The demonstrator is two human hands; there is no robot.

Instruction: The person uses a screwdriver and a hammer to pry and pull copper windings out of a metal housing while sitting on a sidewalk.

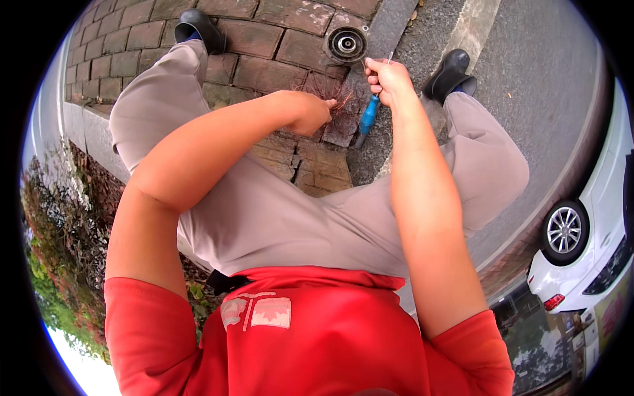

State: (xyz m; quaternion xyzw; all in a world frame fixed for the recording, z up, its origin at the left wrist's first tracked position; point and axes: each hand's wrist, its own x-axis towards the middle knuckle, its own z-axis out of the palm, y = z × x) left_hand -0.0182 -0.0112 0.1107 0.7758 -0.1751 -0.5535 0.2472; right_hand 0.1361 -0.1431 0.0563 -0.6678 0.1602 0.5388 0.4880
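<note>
My left hand (310, 113) is closed, turned inward over the paving, with most of its fingers hidden under it. Right beside its fingertips lies a loose tangle of thin reddish copper wire (343, 98); whether the fingers hold a strand cannot be made out. A screwdriver with a blue handle (368, 117) runs through my closed right hand (388, 79), its handle pointing back toward me and its metal shank showing beyond the knuckles. The thumb and forefinger are pinched together. Just past them, a round dark metal part with a ringed centre (347, 44) sits on the bricks.
My two dark shoes (200, 32) stand wide apart, around the work. Brick paving (254, 69) meets a grey kerb stone (388, 30), with the asphalt road (528, 86) to the right. A white car (594, 244) stands at the far right, and shrubs (66, 244) grow at left.
</note>
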